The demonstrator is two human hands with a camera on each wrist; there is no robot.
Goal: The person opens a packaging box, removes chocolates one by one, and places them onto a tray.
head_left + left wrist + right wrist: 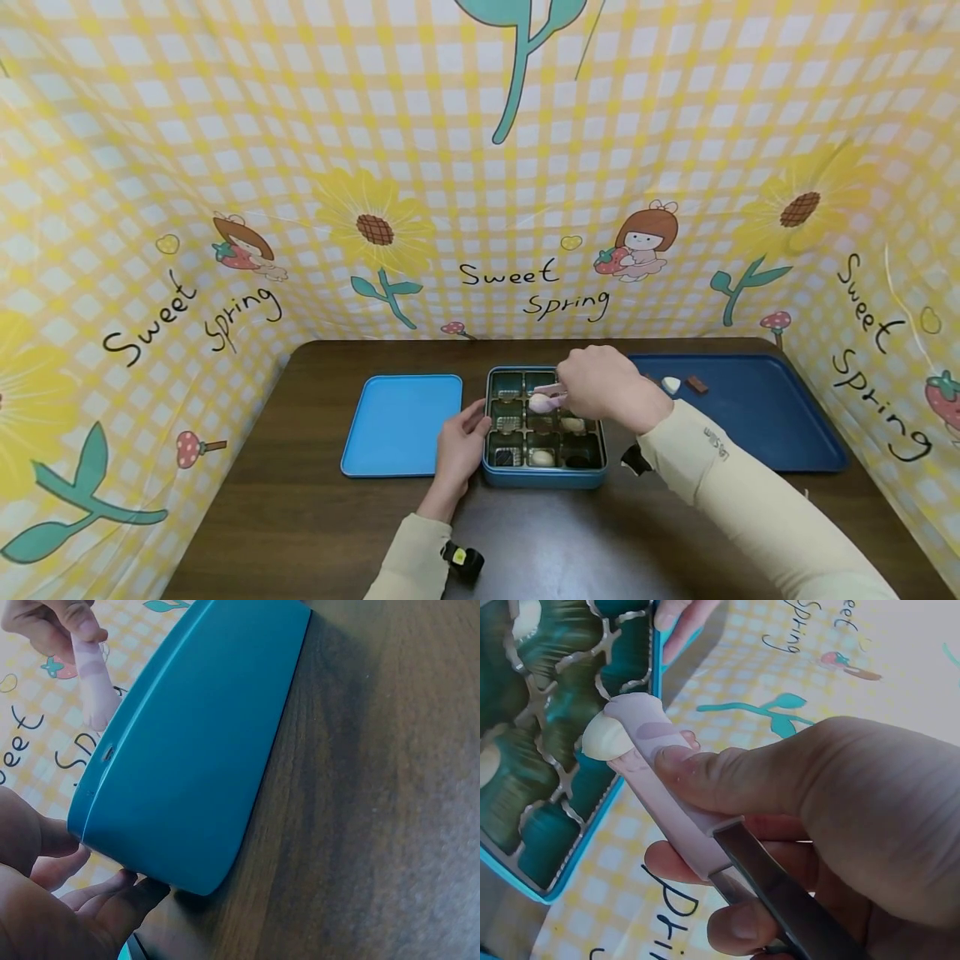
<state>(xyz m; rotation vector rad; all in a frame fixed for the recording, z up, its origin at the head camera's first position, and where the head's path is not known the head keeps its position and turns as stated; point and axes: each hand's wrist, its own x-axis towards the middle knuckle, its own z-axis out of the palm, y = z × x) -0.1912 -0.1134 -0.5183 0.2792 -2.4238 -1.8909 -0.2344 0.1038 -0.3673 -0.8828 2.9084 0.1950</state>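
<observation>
My right hand (pixel 607 385) grips small pink tongs with metal arms (pixel 679 802) above the blue box (pixel 543 479). Between the tong tips is a rounded, cream-white chocolate (pixel 606 739), over the edge of the box in the right wrist view. Inside the box a divided insert makes rows of square compartments. Some hold pieces, among them a white one (pixel 541 457) in the front row and a dark one (pixel 579 460) beside it. At the box's left side my left hand (pixel 459 446) rests its fingertips and thumb against the wall and rim.
A light blue lid (pixel 401 425) lies flat left of the box. On the right a dark blue tray (pixel 757 417) carries a white piece (pixel 671 384) and a brown piece (pixel 697 384); the right forearm covers part of it. Checked cloth (pixel 510 208) hangs around the wooden table (pixel 300 517).
</observation>
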